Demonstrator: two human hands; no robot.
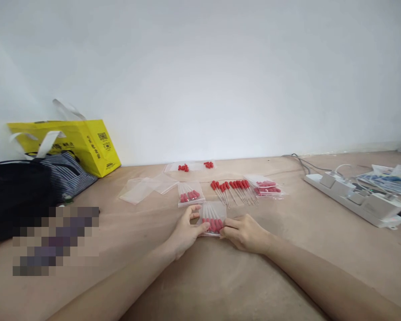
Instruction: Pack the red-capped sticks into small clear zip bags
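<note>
Bare forearms [300, 267] come nearest; on the table [200, 290], left hand [183, 229] and right hand [246, 234] grip opposite sides of a clear bag [222, 210] of red-ended rods [214, 224]. Sealing, apparently; pressing along the near edge seems called for.

Left: yellow bag [80, 148] near wall [220, 80], striped bag [67, 174], black bag [16, 200]. Right: white power strip [341, 199] with plugs [382, 207].

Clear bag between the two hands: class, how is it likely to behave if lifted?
The clear bag would probably flex easily, since its film looks thin and see-through. The straight red-ended sticks inside may stiffen it along their length. It might droop toward the near edge, where the red ends gather.
</note>
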